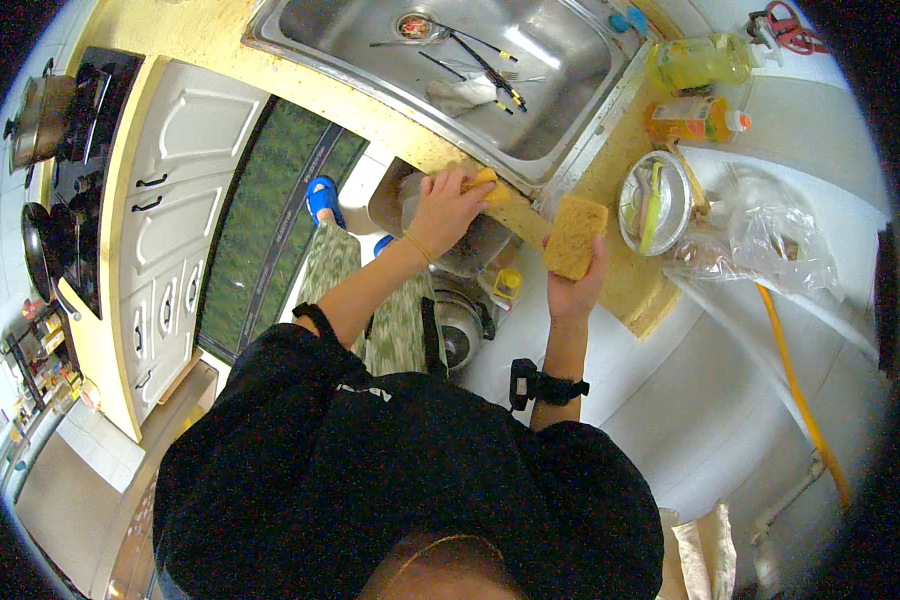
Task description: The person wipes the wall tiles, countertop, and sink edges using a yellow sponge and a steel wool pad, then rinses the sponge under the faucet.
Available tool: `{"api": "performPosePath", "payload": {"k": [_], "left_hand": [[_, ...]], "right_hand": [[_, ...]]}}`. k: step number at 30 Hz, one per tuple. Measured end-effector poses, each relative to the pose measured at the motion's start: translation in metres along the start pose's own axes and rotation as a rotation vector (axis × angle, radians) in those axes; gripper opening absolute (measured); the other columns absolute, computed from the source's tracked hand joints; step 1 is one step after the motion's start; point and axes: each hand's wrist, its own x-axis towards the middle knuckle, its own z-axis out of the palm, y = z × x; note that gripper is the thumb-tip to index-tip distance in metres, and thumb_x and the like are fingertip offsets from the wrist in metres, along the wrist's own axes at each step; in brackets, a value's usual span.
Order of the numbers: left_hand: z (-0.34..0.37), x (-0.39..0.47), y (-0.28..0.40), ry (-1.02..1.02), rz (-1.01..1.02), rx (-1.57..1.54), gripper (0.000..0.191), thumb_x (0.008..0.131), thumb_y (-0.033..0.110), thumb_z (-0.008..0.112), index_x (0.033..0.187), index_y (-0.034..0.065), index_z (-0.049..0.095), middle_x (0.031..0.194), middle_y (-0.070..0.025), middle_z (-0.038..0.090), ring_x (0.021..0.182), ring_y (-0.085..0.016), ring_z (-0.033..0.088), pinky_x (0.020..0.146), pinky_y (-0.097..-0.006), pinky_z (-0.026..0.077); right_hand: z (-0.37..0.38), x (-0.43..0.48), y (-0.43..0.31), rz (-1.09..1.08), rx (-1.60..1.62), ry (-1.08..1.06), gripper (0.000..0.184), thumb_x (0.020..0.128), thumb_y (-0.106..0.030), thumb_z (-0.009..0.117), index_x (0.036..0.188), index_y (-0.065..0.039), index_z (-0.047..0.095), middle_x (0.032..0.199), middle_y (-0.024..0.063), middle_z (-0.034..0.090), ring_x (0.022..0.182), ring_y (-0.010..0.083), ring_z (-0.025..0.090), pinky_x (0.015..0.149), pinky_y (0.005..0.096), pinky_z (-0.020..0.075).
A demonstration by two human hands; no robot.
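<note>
My left hand (450,210) presses a small yellow-orange sponge or cloth (489,186) against the front edge of the yellow counter (390,131), just below the sink. My right hand (579,279) grips a thick tan sponge (576,236), held up over the counter corner beside the sink. In the stainless steel sink (570,124) lie several black chopsticks (487,69), a fork and a whitish cloth (461,94). Reddish scraps sit in the drain strainer (414,28).
Right of the sink stand a yellow-green liquid bottle (701,61), an orange bottle (690,120), a foil bowl (654,202) with a green-handled tool, and plastic bags (772,232). Below the counter are a bin (394,199) and a metal pot (457,330). A stove (90,172) is at left.
</note>
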Motion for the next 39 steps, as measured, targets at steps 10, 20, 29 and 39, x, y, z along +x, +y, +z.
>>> {"api": "performPosePath", "payload": {"k": [10, 20, 29, 39], "left_hand": [[-0.010, 0.016, -0.023, 0.229, -0.218, 0.194, 0.050, 0.080, 0.030, 0.066, 0.124, 0.0100, 0.054, 0.109, -0.0123, 0.051, 0.099, -0.029, 0.049, 0.079, -0.0426, 0.039], [0.005, 0.005, 0.003, 0.075, 0.032, 0.178, 0.037, 0.077, 0.015, 0.060, 0.114, 0.0130, 0.059, 0.106, -0.0048, 0.052, 0.100, -0.021, 0.051, 0.082, -0.0416, 0.039], [-0.002, 0.023, -0.006, -0.105, 0.215, 0.122, 0.030, 0.078, 0.013, 0.056, 0.107, 0.0177, 0.061, 0.105, -0.0006, 0.053, 0.105, -0.017, 0.051, 0.084, -0.0421, 0.039], [-0.004, -0.040, 0.001, -0.469, 0.282, 0.105, 0.028, 0.080, 0.018, 0.055, 0.106, 0.0180, 0.063, 0.107, -0.0025, 0.054, 0.106, -0.019, 0.050, 0.086, -0.0408, 0.036]], "right_hand": [[-0.026, 0.000, -0.004, 0.023, 0.030, 0.028, 0.043, 0.092, -0.031, 0.050, 0.128, -0.008, 0.046, 0.123, 0.0089, 0.055, 0.109, 0.0261, 0.054, 0.091, 0.0463, 0.0457], [-0.024, 0.025, 0.023, -0.160, -0.458, 0.016, 0.042, 0.092, -0.026, 0.053, 0.128, -0.004, 0.048, 0.117, 0.0056, 0.057, 0.105, 0.0181, 0.055, 0.088, 0.0317, 0.0447], [-0.033, 0.056, 0.040, -0.370, -0.963, -0.196, 0.042, 0.088, -0.023, 0.062, 0.124, -0.002, 0.053, 0.121, 0.0120, 0.056, 0.109, 0.0236, 0.054, 0.094, 0.0332, 0.0429], [-0.039, 0.042, 0.055, -0.535, -1.197, -0.474, 0.039, 0.084, -0.020, 0.065, 0.119, -0.003, 0.058, 0.119, 0.0139, 0.059, 0.111, 0.0267, 0.055, 0.096, 0.0362, 0.0423]]}}
